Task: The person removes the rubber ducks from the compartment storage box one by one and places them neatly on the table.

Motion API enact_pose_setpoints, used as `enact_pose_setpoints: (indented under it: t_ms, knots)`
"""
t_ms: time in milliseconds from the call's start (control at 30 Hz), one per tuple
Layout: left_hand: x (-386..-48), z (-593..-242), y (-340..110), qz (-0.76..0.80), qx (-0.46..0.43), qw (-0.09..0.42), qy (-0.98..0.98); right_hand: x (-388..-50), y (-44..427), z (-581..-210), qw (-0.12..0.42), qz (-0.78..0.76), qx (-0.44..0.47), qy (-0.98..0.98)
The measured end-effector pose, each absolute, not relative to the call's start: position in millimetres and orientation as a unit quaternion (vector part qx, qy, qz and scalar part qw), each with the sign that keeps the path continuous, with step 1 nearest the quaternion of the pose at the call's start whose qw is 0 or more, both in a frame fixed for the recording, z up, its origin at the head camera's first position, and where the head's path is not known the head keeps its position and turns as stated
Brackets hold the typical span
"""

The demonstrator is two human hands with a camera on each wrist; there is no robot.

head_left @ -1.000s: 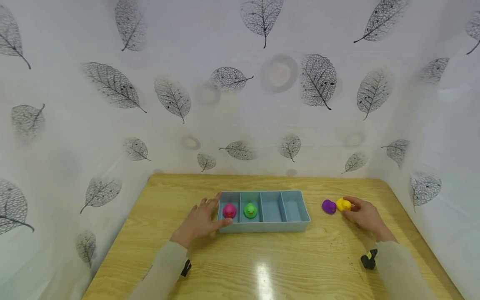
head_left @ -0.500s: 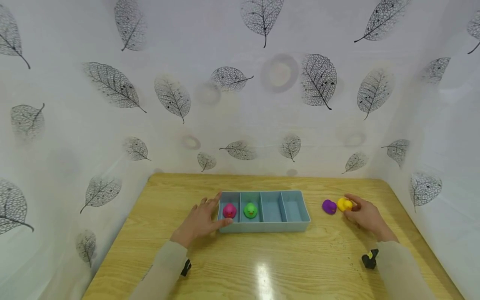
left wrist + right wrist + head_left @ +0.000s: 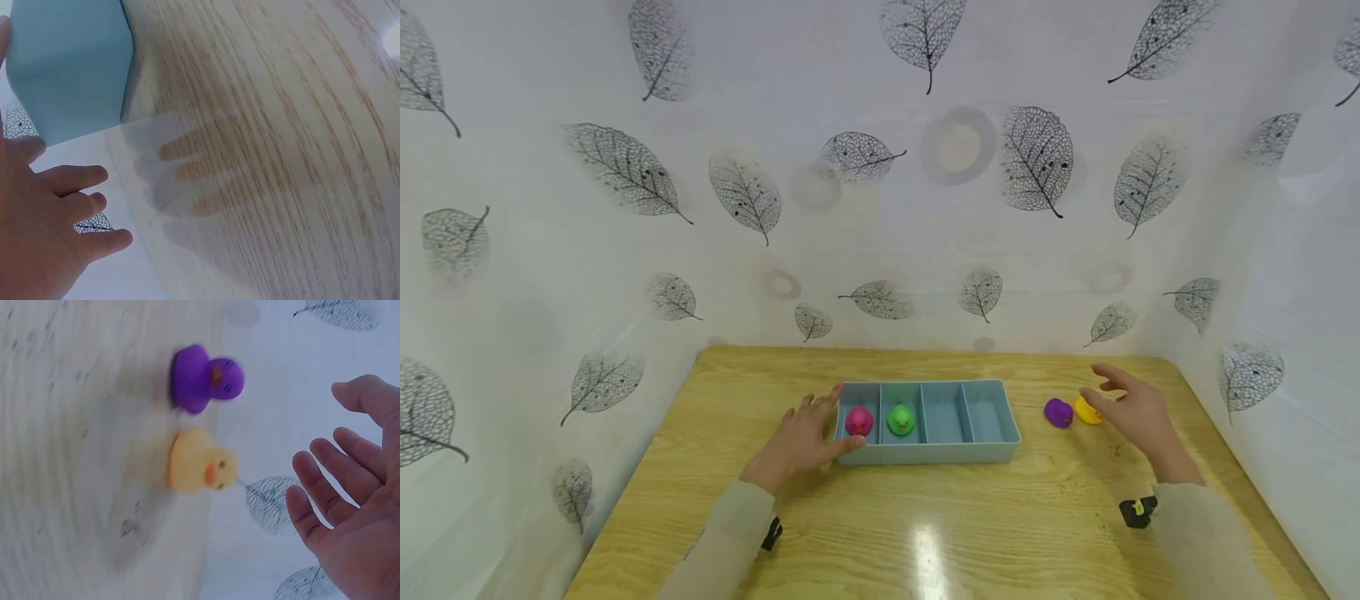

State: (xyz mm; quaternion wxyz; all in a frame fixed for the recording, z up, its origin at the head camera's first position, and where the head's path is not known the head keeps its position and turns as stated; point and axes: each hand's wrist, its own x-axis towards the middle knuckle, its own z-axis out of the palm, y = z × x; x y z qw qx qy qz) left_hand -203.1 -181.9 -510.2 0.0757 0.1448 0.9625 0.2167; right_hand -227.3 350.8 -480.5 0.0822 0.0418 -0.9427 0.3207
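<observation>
Yellow duck (image 3: pixel 191 464) sits near fingers (image 3: pixel 319 486), wrist marking (image 3: pixel 1140 507) illegible.

A pink duck (image 3: pixel 859 421) and a green duck (image 3: pixel 901 419) are brightening a grey-blue box (image 3: pixel 928 454); a purple duck (image 3: pixel 194 381) and a yellow duck (image 3: pixel 192 461) are showing orange beaks (image 3: pixel 209 474). The table (image 3: pixel 820 517) is showing yellowish grain, the sleeves (image 3: pixel 722 537) beige, the white sheet (image 3: pixel 880 225) black lacy leaves (image 3: pixel 1037 158).

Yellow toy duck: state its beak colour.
The beak of the yellow toy duck is orange, clearest in the right wrist view.
</observation>
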Motion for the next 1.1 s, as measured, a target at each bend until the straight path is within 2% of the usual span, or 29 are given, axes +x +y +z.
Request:
enact_pose_setpoints:
  t_ms: [133,267,667,1100]
  knots:
    - [-203.5,-509.6,-182.6,0.218,0.143,0.077,0.962,-225.1,329.1,-471.8,0.133,0.339,0.076,-0.928]
    - [-204.0,-509.5,-183.0,0.220,0.140,0.078,0.962,-225.9,307.9,-466.2,0.149,0.362,0.105,-0.914]
    - [-202.0,-510.8,-181.4,0.234,0.141,0.079,0.959,-228.8,254.2,-452.3,0.109,0.390,0.183,-0.896]
    - [-200.9,-509.8,-181.6,0.240,0.134,0.080,0.958,-232.4,219.2,-455.0,0.066,0.413,0.220,-0.881]
